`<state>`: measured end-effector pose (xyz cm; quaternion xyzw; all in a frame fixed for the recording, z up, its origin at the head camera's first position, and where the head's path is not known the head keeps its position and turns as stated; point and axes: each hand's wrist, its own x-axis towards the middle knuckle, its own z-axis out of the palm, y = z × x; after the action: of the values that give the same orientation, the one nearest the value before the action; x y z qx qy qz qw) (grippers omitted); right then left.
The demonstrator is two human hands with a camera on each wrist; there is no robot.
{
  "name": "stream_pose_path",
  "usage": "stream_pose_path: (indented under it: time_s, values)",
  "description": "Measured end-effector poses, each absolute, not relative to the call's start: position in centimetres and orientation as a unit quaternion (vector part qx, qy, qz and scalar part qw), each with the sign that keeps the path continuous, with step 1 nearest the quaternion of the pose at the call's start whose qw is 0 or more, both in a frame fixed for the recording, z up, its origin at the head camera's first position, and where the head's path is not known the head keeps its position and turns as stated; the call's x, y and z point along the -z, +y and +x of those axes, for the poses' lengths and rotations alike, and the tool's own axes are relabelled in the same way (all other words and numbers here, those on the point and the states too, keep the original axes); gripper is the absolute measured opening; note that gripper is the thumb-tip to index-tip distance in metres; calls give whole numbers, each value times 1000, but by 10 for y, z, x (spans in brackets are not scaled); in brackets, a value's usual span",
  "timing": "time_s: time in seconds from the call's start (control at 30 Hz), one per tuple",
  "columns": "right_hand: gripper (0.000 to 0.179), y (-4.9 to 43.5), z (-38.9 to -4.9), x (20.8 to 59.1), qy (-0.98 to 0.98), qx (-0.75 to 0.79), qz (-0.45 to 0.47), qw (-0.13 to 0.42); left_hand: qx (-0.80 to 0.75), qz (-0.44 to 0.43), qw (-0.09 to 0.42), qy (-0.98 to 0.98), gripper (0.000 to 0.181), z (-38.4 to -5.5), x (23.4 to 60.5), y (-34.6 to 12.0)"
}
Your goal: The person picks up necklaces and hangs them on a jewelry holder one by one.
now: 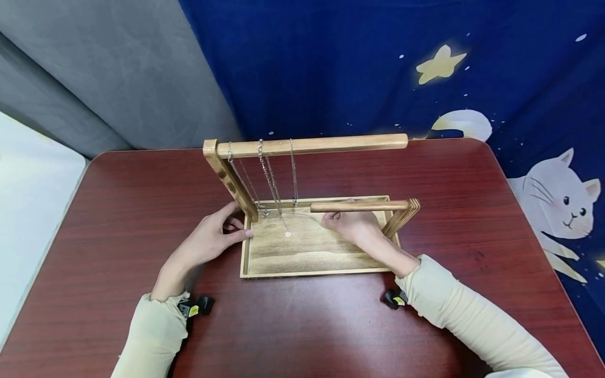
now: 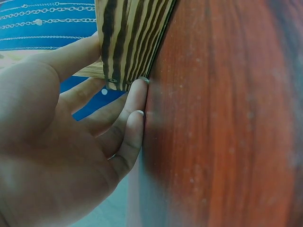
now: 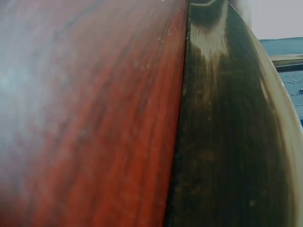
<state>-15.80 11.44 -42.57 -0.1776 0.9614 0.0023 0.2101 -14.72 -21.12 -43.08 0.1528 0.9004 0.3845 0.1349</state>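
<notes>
A wooden jewelry stand has a shallow tray (image 1: pixel 302 264), a tall upper bar (image 1: pixel 340 144) and a shorter lower bar (image 1: pixel 359 207). My left hand (image 1: pixel 205 239) grips the stand's left end, thumb on the tray rim and fingers behind the post; the left wrist view shows its dark-striped wood (image 2: pixel 135 35) between thumb and fingers. Beneath the lower bar, my right hand (image 1: pixel 356 228) pinches a thin silver chain (image 1: pixel 304 215) that trails left over the tray. Several silver necklaces (image 1: pixel 271 178) hang from the upper bar, and a small round pendant (image 1: pixel 288 234) shows against the tray floor.
The stand is on a dark red wooden table (image 1: pixel 302 325). A slanted support (image 1: pixel 399 218) carries the lower bar at the right. Behind are a grey curtain (image 1: pixel 118 68) and a blue curtain (image 1: pixel 307 68). In the right wrist view, the tray's side (image 3: pixel 227 118) looms close.
</notes>
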Motion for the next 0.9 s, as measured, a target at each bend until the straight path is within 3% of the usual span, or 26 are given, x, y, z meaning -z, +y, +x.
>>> stream_pose_path:
  time_s: [0.03, 0.1, 0.2, 0.37, 0.47, 0.9]
  values:
    - [30, 114, -157, 426, 962, 2, -182, 202, -384, 153, 134, 901, 49, -147, 431, -212]
    - [34, 115, -155, 427, 955, 191, -121, 192, -384, 153, 133, 901, 49, -146, 430, -212]
    - [33, 116, -154, 427, 948, 224, -104, 200, -385, 151, 134, 900, 51, -146, 430, -212]
    - [48, 118, -150, 424, 934, 296, -39, 195, -387, 150, 135, 900, 53, -146, 430, -212]
    - [49, 119, -146, 423, 931, 310, -49, 189, -387, 151, 134, 900, 52, -147, 430, -211]
    - [28, 117, -137, 419, 911, 365, -79, 175, -384, 147, 139, 901, 51, -146, 430, -211]
